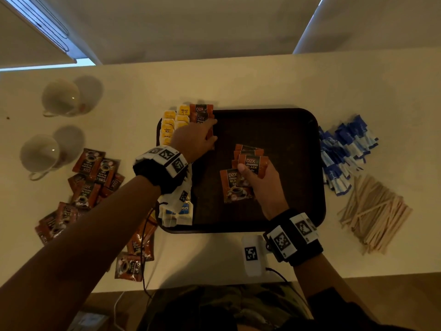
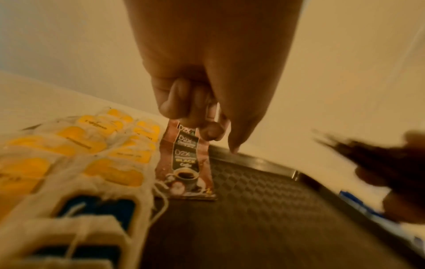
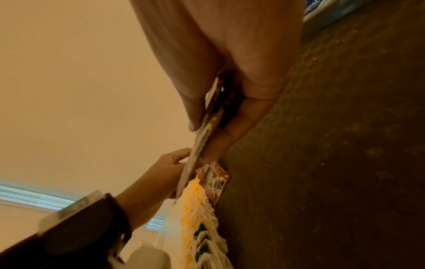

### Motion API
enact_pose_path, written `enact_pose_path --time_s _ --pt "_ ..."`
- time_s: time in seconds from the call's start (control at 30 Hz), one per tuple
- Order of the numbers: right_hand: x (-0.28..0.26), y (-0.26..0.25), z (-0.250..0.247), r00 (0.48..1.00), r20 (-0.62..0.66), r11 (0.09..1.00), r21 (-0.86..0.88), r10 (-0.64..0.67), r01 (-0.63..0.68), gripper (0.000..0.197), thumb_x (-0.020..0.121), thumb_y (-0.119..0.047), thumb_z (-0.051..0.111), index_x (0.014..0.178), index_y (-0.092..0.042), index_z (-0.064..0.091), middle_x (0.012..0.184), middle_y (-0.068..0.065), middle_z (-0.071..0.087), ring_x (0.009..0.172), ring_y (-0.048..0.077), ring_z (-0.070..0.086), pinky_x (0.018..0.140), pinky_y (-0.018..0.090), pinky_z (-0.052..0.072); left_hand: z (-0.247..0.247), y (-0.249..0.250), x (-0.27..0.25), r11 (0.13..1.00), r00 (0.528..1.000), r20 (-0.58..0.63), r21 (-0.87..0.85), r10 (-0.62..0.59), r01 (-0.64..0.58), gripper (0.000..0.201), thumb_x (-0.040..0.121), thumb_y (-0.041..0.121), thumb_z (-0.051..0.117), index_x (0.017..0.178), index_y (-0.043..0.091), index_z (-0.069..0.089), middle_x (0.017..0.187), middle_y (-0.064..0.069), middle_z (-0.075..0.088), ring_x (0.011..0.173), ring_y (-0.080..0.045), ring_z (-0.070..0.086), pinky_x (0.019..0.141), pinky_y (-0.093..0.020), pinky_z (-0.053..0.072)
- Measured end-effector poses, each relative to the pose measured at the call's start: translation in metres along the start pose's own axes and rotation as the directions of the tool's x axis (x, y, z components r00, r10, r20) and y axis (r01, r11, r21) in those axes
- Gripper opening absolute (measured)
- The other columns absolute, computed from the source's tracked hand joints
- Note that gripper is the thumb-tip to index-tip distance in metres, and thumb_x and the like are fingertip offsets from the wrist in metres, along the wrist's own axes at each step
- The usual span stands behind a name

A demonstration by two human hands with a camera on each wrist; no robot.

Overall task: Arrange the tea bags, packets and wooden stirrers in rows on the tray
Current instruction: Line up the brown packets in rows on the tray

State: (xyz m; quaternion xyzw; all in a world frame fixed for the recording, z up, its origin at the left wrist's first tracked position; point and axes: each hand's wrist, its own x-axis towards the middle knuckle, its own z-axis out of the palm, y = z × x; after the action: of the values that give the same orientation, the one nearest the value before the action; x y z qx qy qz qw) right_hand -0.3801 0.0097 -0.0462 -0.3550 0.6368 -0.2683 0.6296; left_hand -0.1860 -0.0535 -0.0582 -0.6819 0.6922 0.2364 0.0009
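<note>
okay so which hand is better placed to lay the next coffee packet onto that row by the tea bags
Probably the left hand: it is already at the coffee packet row beside the yellow tea bags. The right hand holds a fan of packets mid-tray, well placed to feed them across.

I am at what looks like an office or hotel tea station. A plain pale worktop (image 1: pixel 238 87) carries a dark serving tray (image 1: pixel 286 115), two white cups (image 1: pixel 60 97) lying on their sides, coffee sachets (image 1: pixel 95 168), tea bags (image 1: pixel 170 126), blue sugar sticks (image 1: pixel 346 149) and a heap of wooden stirrers (image 1: pixel 374 211). A window with blinds (image 1: pixel 45 27) runs behind.
</note>
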Motion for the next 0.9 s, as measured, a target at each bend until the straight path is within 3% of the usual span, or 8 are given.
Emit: enact_pose_path --time_s 0.13,0.27,0.37,0.47,0.6,0.7,0.8,0.9 --pt "0.001 -0.004 0.002 1.0 -0.01 1.0 0.018 -0.02 0.02 0.041 0.082 -0.028 0.069 0.118 -0.016 0.053 0.11 0.0 0.067 0.101 0.012 0.065 0.092 0.038 0.052 -0.002 0.006 -0.031 0.893 0.997 -0.069 -0.449 -0.021 -0.012 0.03 0.091 0.039 0.054 0.099 0.012 0.062 0.083 -0.006 0.065 0.066 -0.014 0.057 0.056 -0.019 0.038" --pt "0.001 -0.005 0.005 0.999 -0.003 0.999 0.011 -0.042 0.042 0.049 0.082 -0.028 0.069 0.124 -0.013 0.049 0.113 0.001 0.065 0.102 0.012 0.064 0.089 0.032 0.052 0.002 0.018 -0.063 0.776 0.968 0.247 -0.618 0.036 0.129 0.034 0.082 0.044 0.063 0.095 0.012 0.062 0.081 0.0 0.063 0.063 -0.009 0.06 0.055 -0.021 0.047" --pt "0.0 -0.005 0.008 0.999 -0.002 0.999 0.011 -0.033 0.033 0.047 0.083 -0.028 0.068 0.123 -0.015 0.049 0.111 -0.003 0.064 0.1 0.008 0.062 0.083 0.025 0.051 0.008 0.018 -0.074 0.692 0.97 0.241 -0.705 0.028 0.155 0.018 0.081 0.029 0.069 0.091 0.016 0.061 0.081 0.002 0.065 0.066 -0.011 0.064 0.057 -0.027 0.054" --pt "-0.003 -0.003 0.011 1.0 0.013 1.0 0.005 -0.023 0.023 0.044 0.084 -0.028 0.066 0.122 -0.018 0.048 0.106 -0.008 0.062 0.095 0.0 0.06 0.072 0.016 0.046 0.01 0.016 -0.078 0.608 0.974 0.225 -0.773 -0.003 0.18 0.011 0.082 0.017 0.069 0.087 0.014 0.06 0.078 0.002 0.065 0.065 -0.005 0.065 0.054 -0.021 0.054" --pt "-0.007 -0.002 0.014 0.999 -0.008 0.999 -0.006 -0.042 0.042 0.04 0.086 -0.026 0.065 0.121 -0.017 0.049 0.105 -0.009 0.063 0.097 0.003 0.061 0.075 0.018 0.05 0.011 0.009 -0.082 0.651 0.978 0.204 -0.748 0.037 0.131 0.009 0.082 0.018 0.069 0.082 0.018 0.061 0.078 0.007 0.061 0.068 0.004 0.061 0.061 -0.014 0.049" --pt "-0.009 -0.001 0.01 1.0 -0.009 0.999 0.042 -0.016 0.017 0.034 0.087 -0.024 0.063 0.117 -0.02 0.047 0.106 -0.007 0.061 0.097 0.011 0.063 0.073 0.035 0.059 0.005 -0.003 -0.083 0.665 0.978 0.206 -0.733 0.013 0.146 0.008 0.083 0.016 0.068 0.081 0.017 0.06 0.077 0.008 0.059 0.063 0.008 0.057 0.056 -0.01 0.044" --pt "-0.01 -0.002 0.004 1.0 0.007 0.995 0.1 0.008 -0.009 0.038 0.088 -0.023 0.062 0.122 -0.021 0.044 0.108 -0.005 0.059 0.092 0.013 0.064 0.054 0.028 0.058 -0.004 -0.021 -0.075 0.691 0.99 0.079 -0.71 -0.113 0.135 0.007 0.083 0.017 0.068 0.082 0.017 0.062 0.078 0.009 0.061 0.065 0.004 0.057 0.061 -0.01 0.043" --pt "-0.01 -0.002 0.0 1.0 0.004 0.996 0.093 0.009 -0.009 0.038 0.089 -0.024 0.061 0.123 -0.021 0.044 0.107 -0.006 0.059 0.089 0.012 0.064 0.053 0.026 0.057 -0.01 -0.034 -0.057 0.794 0.986 -0.023 -0.597 -0.163 0.118 0.009 0.082 0.017 0.07 0.086 0.012 0.064 0.075 0.013 0.059 0.068 0.005 0.053 0.062 -0.001 0.037"
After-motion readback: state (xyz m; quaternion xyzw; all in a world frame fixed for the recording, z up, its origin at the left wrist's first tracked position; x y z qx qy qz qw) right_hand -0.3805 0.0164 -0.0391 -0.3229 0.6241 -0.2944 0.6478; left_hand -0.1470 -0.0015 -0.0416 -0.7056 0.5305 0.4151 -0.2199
